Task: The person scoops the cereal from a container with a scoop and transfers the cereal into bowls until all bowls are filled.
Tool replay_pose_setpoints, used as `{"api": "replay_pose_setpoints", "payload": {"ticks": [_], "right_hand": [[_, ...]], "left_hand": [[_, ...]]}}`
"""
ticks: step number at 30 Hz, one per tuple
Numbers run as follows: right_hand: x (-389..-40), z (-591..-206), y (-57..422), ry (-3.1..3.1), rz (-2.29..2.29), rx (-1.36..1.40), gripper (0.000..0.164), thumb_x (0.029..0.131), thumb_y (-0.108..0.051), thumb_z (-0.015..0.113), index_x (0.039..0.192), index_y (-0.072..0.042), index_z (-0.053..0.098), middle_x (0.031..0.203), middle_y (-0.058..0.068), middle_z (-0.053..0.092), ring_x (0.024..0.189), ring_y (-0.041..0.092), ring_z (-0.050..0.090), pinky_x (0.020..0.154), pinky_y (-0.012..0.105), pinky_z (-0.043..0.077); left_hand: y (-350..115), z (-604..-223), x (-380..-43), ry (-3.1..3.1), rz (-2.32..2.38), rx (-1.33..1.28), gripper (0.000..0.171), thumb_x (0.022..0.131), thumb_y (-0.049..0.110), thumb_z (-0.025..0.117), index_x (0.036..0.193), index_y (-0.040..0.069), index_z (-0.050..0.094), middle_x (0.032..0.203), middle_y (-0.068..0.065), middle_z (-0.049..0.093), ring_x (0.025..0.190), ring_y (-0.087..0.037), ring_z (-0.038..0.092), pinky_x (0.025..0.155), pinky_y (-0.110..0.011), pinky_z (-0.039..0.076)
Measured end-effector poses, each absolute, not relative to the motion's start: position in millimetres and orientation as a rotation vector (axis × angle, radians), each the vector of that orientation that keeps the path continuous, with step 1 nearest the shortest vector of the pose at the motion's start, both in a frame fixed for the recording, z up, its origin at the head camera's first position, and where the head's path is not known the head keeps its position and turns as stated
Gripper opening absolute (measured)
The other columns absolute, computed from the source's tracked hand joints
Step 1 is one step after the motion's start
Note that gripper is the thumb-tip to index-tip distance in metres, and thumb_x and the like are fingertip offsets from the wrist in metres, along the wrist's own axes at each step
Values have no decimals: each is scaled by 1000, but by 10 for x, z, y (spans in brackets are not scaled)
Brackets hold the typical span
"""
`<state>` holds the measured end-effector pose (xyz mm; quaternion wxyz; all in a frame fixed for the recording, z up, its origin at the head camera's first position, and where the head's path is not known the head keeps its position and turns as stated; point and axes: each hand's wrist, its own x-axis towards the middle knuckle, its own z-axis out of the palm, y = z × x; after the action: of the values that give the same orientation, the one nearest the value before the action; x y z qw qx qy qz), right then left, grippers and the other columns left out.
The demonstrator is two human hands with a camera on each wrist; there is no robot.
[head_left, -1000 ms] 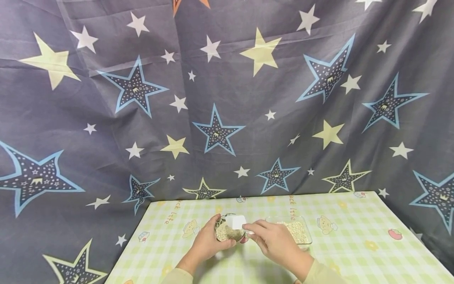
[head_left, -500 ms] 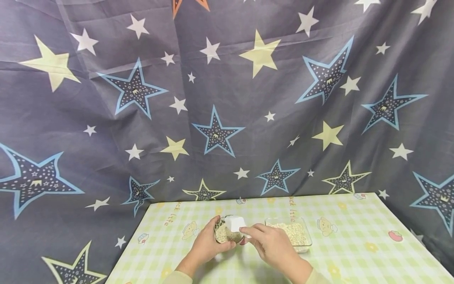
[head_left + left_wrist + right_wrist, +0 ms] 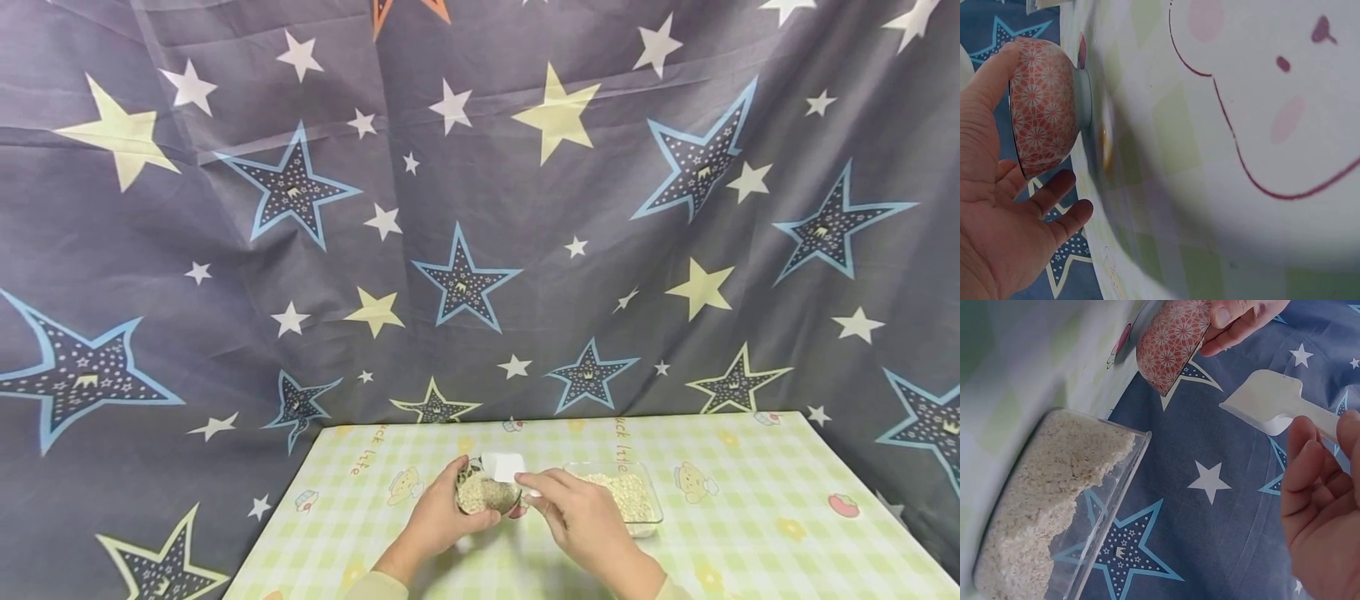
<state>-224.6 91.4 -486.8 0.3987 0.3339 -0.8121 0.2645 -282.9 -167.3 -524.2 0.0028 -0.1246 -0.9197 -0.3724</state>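
Note:
My left hand holds the side of a small bowl with a red-and-white flower pattern outside. Pale oat flakes lie inside it, toward its left side, and its foot is right at the tablecloth. With thumb and fingertips, my right hand pinches the handle of a white plastic scoop. The scoop's blade is above the bowl's far right rim, and no flakes show on the side of it facing the wrist camera. Under my right hand's far side stands a clear rectangular container of oat flakes.
A green-and-white checked tablecloth with cartoon prints covers the table. Behind it hangs a dark grey curtain with stars. The container is close to the right of the bowl.
The scoop has dipped and risen slightly over the bowl. My right hand has shifted a little, and the head view has moved slightly. Both holds are the same.

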Motion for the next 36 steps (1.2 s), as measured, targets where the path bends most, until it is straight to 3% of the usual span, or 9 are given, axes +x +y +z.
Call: {"api": "replay_pose_setpoints", "payload": {"ticks": [8, 15, 24, 29, 33, 36], "right_hand": [[-2235, -4893, 908, -2068, 762, 841, 36, 91, -9, 81, 126, -17, 77, 99, -8, 78, 65, -14, 45, 58, 3, 42], [-2219, -4899, 919, -2075, 841, 791, 30, 95, -10, 79, 124, -17, 78, 97, -8, 79, 65, -14, 46, 57, 5, 43], [-2162, -4871, 977, -2202, 1013, 645, 24, 102, -15, 72, 125, -18, 78, 83, -18, 67, 66, -13, 47, 58, 15, 49], [-2147, -4802, 1056, -2243, 1165, 562, 22, 105, -17, 69, 125, -16, 79, 69, -24, 53, 59, -10, 46, 54, 18, 47], [-2144, -4728, 1139, -2212, 1292, 496, 20, 106, -16, 67, 122, -12, 79, 68, -17, 62, 56, -6, 52, 49, 20, 48], [-2143, -4680, 1206, -2184, 1367, 421, 20, 107, -15, 66, 120, -11, 79, 77, -10, 74, 59, -1, 61, 48, 21, 50]], "left_hand": [[-1683, -5221, -2823, -2879, -1164, -391, 114, 78, 54, 92, 163, 3, 37, 159, -26, 52, 142, -48, 56, 114, -68, 49], [-1679, -5209, -2807, -2873, -1147, -393, 114, 78, 53, 93, 163, 2, 38, 160, -27, 52, 142, -49, 56, 114, -69, 48], [-1675, -5209, -2798, -2883, -1163, -360, 114, 77, 52, 94, 164, 4, 37, 162, -26, 50, 145, -49, 53, 118, -68, 45], [-1675, -5220, -2798, -2880, -1140, -363, 115, 76, 53, 94, 163, 3, 38, 162, -26, 50, 145, -49, 53, 118, -68, 45], [-1673, -5233, -2807, -2880, -1126, -365, 116, 76, 55, 94, 163, 4, 38, 162, -25, 50, 146, -48, 52, 119, -67, 45], [-1674, -5240, -2816, -2879, -1131, -363, 116, 76, 55, 94, 163, 4, 38, 162, -25, 50, 146, -49, 52, 119, -68, 44]]}}
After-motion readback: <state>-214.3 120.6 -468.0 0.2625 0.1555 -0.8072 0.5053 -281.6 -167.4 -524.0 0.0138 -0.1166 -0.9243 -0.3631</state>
